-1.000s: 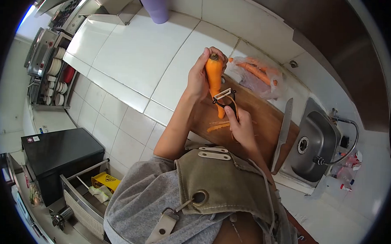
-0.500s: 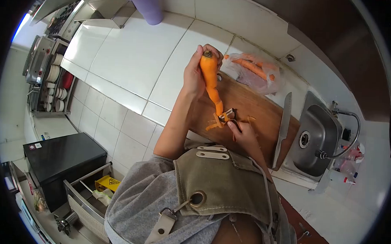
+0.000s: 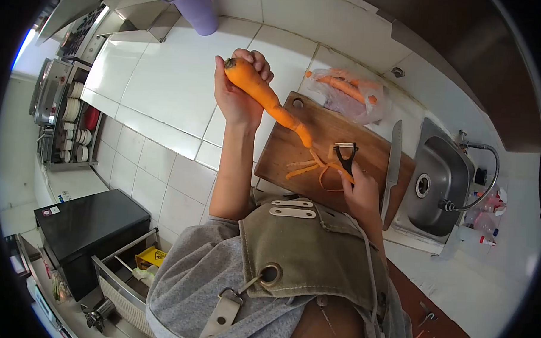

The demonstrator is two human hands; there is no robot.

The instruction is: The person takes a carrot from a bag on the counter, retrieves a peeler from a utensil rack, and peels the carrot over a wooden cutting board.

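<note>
A long, crooked carrot [image 3: 267, 98] rests in my left hand [image 3: 242, 102], its stem end up and its thin tip slanting down over the wooden cutting board [image 3: 283, 142]. The fingers wrap round its thick end. My right hand [image 3: 362, 193] is closed on the handle of a black vegetable peeler [image 3: 346, 156], whose blade stands apart from the carrot. Orange peelings [image 3: 306, 168] lie on the board below the tip, and a strip of peel reaches toward my right hand.
Beyond the board lies a clear plastic bag of carrots [image 3: 350, 91]. A large knife [image 3: 394, 161] rests along the board's right side, beside a steel sink [image 3: 437, 181] with a faucet [image 3: 490, 176]. A purple tumbler [image 3: 195, 11] stands on the white tiled counter [image 3: 178, 70].
My left hand has swung the carrot to the left and tilted it. My right hand has drawn the peeler away to the right, off the carrot's tip.
</note>
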